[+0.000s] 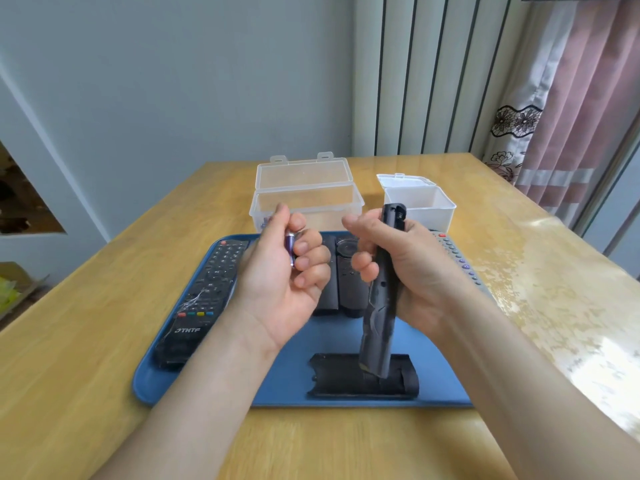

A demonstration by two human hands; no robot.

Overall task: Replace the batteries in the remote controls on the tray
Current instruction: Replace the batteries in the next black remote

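Observation:
My right hand (pixel 412 271) grips a long black remote (pixel 379 317) upright above the blue tray (pixel 277 382), its open battery bay facing left at the top. My left hand (pixel 287 271) pinches a purple battery (pixel 290 249) a little left of that remote. A black battery cover (pixel 343 377) lies flat on the tray's front. On the tray's left lies a black remote (pixel 204 292) with coloured buttons. Two slim black remotes (pixel 341 282) lie in the middle behind my hands. A grey remote (pixel 460 261) shows at the right edge, partly hidden by my right hand.
Behind the tray stand a clear plastic box (pixel 306 192) with its lid up and a smaller white box (pixel 420 202), also open. The wooden table (pixel 86 341) reaches a wall at the back; curtains hang at the right.

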